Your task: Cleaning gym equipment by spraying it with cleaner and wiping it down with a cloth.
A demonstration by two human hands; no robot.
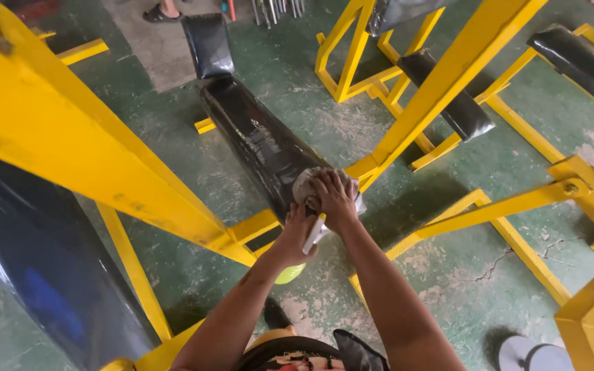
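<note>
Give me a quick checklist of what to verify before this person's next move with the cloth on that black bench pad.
1. Cloth on pad: ok. The right hand presses a grey cloth on the near end of the black pad.
2. Left hand's grip: ok. The left hand holds a white handle just under the cloth; what tool it belongs to cannot be told.
3. Green object below the left wrist: cannot tell what it is.
4. Room for the arms: not ok. A yellow beam crosses close on the left.
5. Footing: ok. The green floor by the shoe is cracked but bare.
</note>
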